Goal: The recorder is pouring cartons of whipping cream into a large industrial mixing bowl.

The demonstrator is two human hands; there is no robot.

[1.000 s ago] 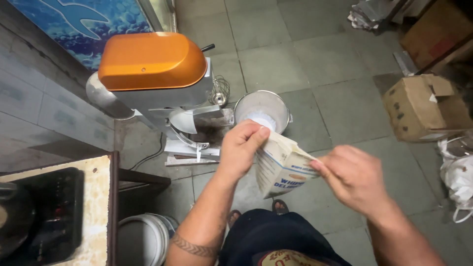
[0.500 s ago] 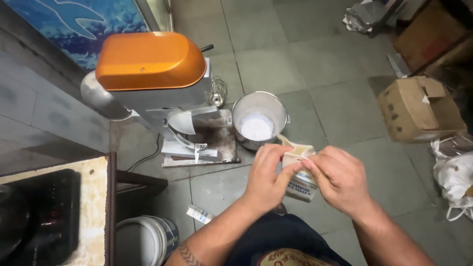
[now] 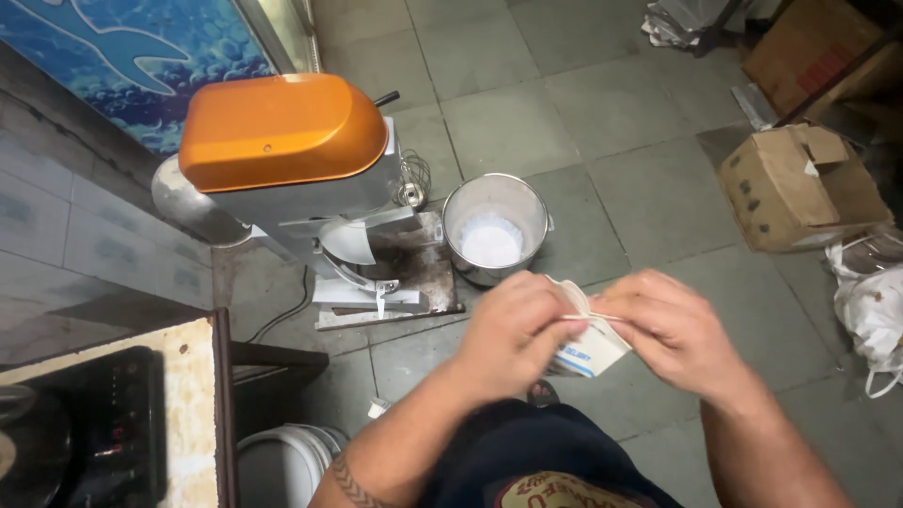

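Both my hands hold a small white paper packet with blue print in front of my body. My left hand grips its left side and my right hand pinches its top edge from the right. Beyond the hands, a steel mixing bowl stands on the tiled floor with white powder in its bottom. To the left of the bowl is a stand mixer with an orange top and a grey body.
A wire whisk leans beside the mixer. An open cardboard box and white plastic bags lie at the right. A white bucket stands at my feet, next to a counter corner with a black cooktop.
My hands came together and folded the packet down from a wide, open shape to a small bundle. The view shifted so the bowl sits further from my hands.
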